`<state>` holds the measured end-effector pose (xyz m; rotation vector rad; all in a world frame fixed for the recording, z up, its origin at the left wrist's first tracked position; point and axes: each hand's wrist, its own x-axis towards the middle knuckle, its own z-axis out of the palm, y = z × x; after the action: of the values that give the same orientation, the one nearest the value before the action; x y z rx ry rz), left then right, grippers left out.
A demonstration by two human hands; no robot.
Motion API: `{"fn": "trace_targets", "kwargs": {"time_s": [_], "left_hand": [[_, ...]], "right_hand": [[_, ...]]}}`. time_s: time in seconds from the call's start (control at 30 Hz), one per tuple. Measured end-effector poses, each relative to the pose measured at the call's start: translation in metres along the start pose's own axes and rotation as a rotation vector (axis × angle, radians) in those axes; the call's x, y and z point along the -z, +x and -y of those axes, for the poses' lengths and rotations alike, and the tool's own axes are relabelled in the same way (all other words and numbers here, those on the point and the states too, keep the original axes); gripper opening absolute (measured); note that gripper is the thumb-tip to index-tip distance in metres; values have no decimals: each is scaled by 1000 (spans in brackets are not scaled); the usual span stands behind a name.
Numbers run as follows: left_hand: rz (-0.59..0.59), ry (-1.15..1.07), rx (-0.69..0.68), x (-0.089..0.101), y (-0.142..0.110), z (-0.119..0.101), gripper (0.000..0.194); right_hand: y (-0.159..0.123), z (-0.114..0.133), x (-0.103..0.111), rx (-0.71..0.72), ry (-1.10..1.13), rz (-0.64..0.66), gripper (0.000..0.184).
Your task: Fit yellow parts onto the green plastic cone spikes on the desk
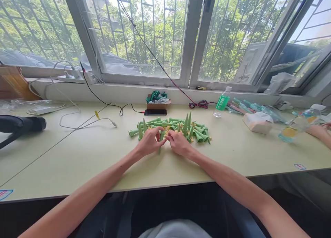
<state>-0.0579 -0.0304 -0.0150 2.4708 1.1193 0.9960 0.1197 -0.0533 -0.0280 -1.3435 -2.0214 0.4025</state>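
Note:
My left hand [151, 140] is closed around a green tapered plastic piece [161, 136], its pointed end toward me. Close beside it, my right hand [178, 141] pinches at that piece's side; whatever its fingertips hold is too small to make out. Just beyond both hands spreads a pile of similar green cone-shaped pieces [201, 132], most lying down. A few green cones [185, 124] stand upright with points up. Small yellow bits are scattered among them, partly hidden by my hands.
Behind the pile lie a black phone [155, 112] and a small cardboard box [160, 102] with green items. To the right stand a water bottle [221, 103], a tissue pack [258, 122] and another bottle [289, 131]; a person's hand [319, 132] rests beyond. Cables [88, 122] cross the table's left.

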Motion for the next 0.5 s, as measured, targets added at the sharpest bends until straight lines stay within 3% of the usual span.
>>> {"fn": "trace_targets", "kwargs": {"time_s": [0.5], "left_hand": [[-54, -33, 2, 1, 0, -1, 31]], "right_hand": [[3, 1, 0, 24, 77, -49, 34]]}}
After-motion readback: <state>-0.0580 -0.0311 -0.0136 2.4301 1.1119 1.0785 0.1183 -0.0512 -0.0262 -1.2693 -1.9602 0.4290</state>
